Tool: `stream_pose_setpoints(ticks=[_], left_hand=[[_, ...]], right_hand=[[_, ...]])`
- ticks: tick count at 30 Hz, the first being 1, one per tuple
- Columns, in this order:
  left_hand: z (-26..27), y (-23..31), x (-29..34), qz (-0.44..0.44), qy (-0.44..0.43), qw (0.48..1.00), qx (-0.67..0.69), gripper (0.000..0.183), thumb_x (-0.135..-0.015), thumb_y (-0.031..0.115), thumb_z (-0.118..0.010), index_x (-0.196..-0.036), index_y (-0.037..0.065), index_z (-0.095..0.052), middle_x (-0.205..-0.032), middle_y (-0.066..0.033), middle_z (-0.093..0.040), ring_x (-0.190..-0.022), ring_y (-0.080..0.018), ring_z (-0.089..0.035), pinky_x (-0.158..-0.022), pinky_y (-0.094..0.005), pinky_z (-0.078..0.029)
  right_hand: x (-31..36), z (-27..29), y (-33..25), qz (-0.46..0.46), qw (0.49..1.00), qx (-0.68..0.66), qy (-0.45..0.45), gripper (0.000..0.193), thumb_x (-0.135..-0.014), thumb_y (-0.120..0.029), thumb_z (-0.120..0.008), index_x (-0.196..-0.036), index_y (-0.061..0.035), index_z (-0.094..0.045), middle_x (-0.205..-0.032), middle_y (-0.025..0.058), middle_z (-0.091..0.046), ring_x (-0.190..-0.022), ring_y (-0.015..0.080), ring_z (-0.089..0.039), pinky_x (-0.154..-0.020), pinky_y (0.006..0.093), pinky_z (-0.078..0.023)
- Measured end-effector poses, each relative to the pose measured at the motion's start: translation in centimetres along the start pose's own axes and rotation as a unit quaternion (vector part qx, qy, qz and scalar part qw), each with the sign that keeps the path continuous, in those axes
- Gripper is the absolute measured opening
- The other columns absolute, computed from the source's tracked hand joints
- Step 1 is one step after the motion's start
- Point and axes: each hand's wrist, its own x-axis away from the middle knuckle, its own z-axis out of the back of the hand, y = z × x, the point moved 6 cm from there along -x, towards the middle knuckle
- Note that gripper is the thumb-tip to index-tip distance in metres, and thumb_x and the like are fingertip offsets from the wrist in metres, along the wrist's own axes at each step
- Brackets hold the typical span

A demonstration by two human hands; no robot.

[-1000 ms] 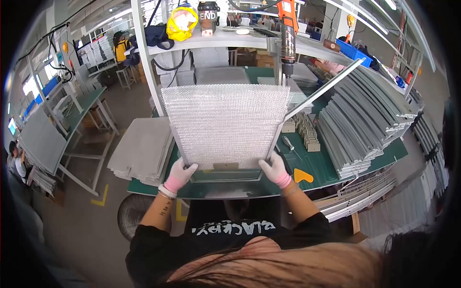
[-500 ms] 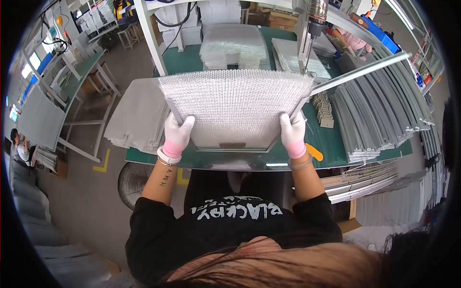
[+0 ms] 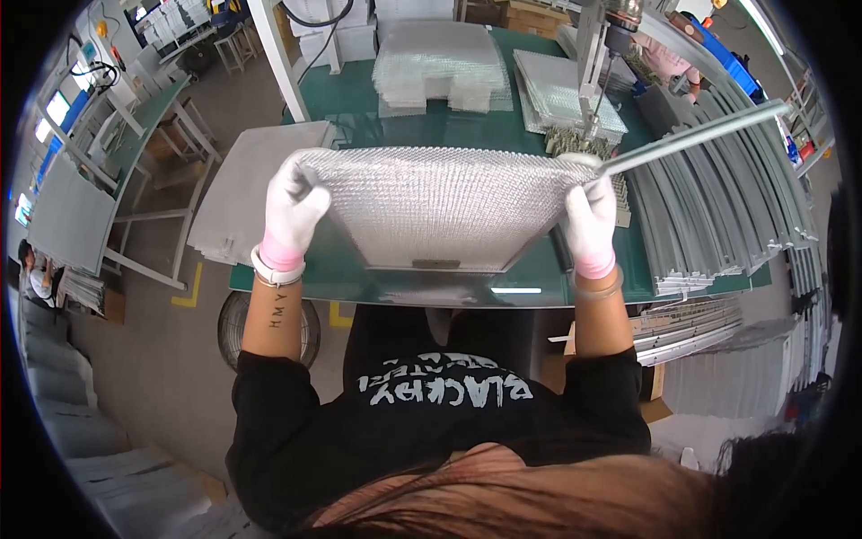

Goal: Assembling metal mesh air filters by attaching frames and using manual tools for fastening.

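A silvery mesh panel (image 3: 440, 207) is held by both gloved hands above the near part of the green table (image 3: 346, 106), in front of the person's body. The panel is tilted, with its far edge raised; whether the table is touched by its near edge cannot be told. A small dark plate (image 3: 435, 264) is seen at the middle of that near edge. The far left corner is gripped by the left hand (image 3: 296, 202), with the fingers curled around the edge and the thumb bent inward. The far right corner is gripped by the right hand (image 3: 590, 220), likewise closed; its fingertips are partly hidden. Beside the right hand, a long metal bar (image 3: 700, 135) is seen slanting up to the right; how it is joined to the panel cannot be made out. Behind the panel, a stack of mesh sheets (image 3: 440, 63) is laid on the table, with a second mesh stack (image 3: 566, 90) placed to its right, near a hanging power tool (image 3: 620, 31). Grey sheets (image 3: 251, 180) are piled at the left, and long grey strips (image 3: 718, 180) are stacked at the right.
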Motion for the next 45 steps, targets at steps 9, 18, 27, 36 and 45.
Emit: stream_pose_setpoints(ticks=[9, 18, 27, 36, 45], left_hand=[[-4.7, 2.2, 4.3, -0.197, -0.185, 0.960, 0.072, 0.025, -0.088, 0.024, -0.071, -0.080, 0.002, -0.065, -0.075, -0.0168, -0.067, -0.060, -0.0311, -0.063, -0.060, -0.0390, -0.051], [-4.4, -10.4, 10.5, -0.016, -0.417, 0.867, -0.273, 0.043, -0.083, 0.021, -0.066, -0.122, 0.005, -0.062, -0.123, -0.0154, -0.063, -0.111, -0.0357, -0.059, -0.094, -0.0445, -0.049], [-0.9, -12.1, 8.5, 0.039, -0.441, 0.797, -0.410, 0.024, -0.081, 0.010, -0.060, -0.103, 0.003, -0.066, -0.097, -0.0151, -0.066, -0.094, -0.0379, -0.062, -0.086, -0.0462, -0.050], [-13.1, -18.8, 8.2, 0.130, -0.642, 0.731, -0.191, 0.069, -0.106, 0.048, -0.035, -0.158, 0.006, -0.019, -0.165, -0.0168, -0.016, -0.154, -0.0306, -0.011, -0.125, -0.0475, -0.004], [-14.0, -17.1, 3.7, 0.205, -0.573, 0.743, -0.279, 0.049, -0.104, 0.042, -0.043, -0.126, 0.005, -0.064, -0.122, -0.0174, -0.067, -0.115, -0.0322, -0.062, -0.102, -0.0401, -0.046]], right_hand=[[4.5, -1.9, -2.8, 0.171, 0.984, 0.041, -0.040, 0.023, -0.096, -0.023, -0.065, -0.084, -0.0050, -0.059, -0.070, 0.0104, -0.065, -0.060, 0.0236, -0.062, -0.057, 0.0383, -0.052], [12.0, -1.5, -3.5, 0.201, 0.973, 0.044, -0.108, 0.042, -0.083, -0.025, -0.065, -0.055, -0.0080, -0.039, -0.053, 0.0132, -0.057, -0.043, 0.0262, -0.058, -0.041, 0.0331, -0.047], [13.9, 0.2, -1.3, 0.151, 0.974, 0.040, -0.167, 0.030, -0.083, -0.032, -0.068, -0.073, -0.0060, -0.057, -0.074, 0.0119, -0.070, -0.067, 0.0304, -0.069, -0.061, 0.0394, -0.053], [13.5, -1.1, -2.1, 0.163, 0.981, 0.028, -0.098, 0.029, -0.088, -0.033, -0.069, -0.081, -0.0073, -0.056, -0.079, 0.0116, -0.069, -0.068, 0.0285, -0.067, -0.062, 0.0405, -0.054], [11.7, -0.9, -1.8, 0.179, 0.982, 0.014, -0.052, 0.032, -0.089, -0.035, -0.073, -0.080, -0.0071, -0.059, -0.076, 0.0107, -0.069, -0.066, 0.0263, -0.068, -0.062, 0.0390, -0.055]])
